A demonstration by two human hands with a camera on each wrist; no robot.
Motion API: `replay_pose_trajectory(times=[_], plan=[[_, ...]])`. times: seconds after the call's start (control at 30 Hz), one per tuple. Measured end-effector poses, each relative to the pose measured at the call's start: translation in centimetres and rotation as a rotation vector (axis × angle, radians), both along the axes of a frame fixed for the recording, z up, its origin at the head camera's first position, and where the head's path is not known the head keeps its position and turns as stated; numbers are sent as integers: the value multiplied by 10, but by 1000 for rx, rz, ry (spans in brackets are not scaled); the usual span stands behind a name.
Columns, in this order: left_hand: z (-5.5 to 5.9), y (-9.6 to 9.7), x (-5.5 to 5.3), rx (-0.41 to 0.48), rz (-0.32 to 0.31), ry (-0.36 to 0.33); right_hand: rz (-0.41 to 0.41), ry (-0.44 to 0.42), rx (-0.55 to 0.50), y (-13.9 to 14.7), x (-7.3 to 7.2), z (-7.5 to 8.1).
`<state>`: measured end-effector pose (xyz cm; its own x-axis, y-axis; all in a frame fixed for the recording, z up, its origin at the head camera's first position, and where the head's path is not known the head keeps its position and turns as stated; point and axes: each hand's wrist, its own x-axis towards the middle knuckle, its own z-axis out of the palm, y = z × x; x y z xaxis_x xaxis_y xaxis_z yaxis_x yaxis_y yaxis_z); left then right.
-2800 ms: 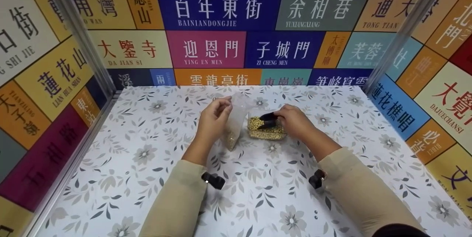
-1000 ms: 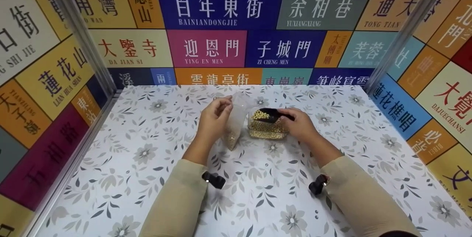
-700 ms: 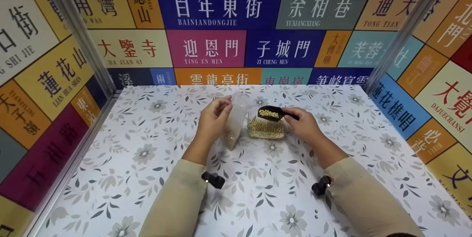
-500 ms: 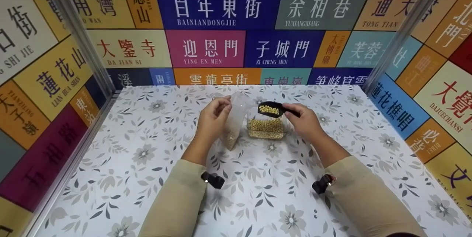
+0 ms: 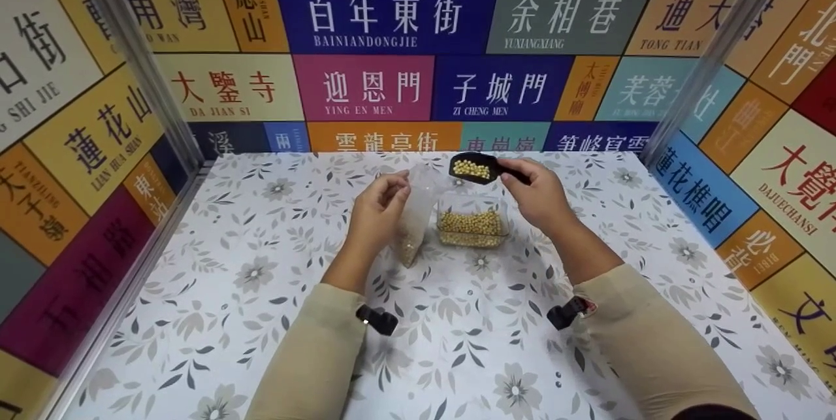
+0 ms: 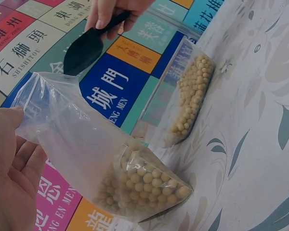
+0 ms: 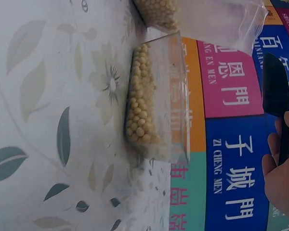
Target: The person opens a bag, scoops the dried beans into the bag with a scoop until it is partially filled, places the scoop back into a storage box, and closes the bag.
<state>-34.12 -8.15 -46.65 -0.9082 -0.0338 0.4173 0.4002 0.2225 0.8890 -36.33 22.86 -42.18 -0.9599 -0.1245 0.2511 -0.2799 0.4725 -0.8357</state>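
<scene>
Black scoop (image 5: 474, 168) of beans, pinched in right hand (image 5: 537, 196), sits above the tub (image 5: 471, 227); left hand (image 5: 377, 211) pinches the bag (image 5: 418, 214) open.

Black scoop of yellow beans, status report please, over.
Right hand grips black plastic scoop, loaded with yellow beans, raised above clear plastic box. Left hand holds clear plastic bag upright. Nothing between scoop and bag.

White floral-patterned tabletop (image 5: 215, 289) enclosed by walls of colourful Chinese place-name sign panels (image 5: 385, 12), with silver metal corner posts (image 5: 134, 54)
</scene>
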Motion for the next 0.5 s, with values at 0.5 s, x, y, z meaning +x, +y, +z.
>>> replay_pose_trajectory(times=[0.5], plan=[[1, 0, 1, -25, 13, -6, 42, 378, 391, -29, 11, 30]])
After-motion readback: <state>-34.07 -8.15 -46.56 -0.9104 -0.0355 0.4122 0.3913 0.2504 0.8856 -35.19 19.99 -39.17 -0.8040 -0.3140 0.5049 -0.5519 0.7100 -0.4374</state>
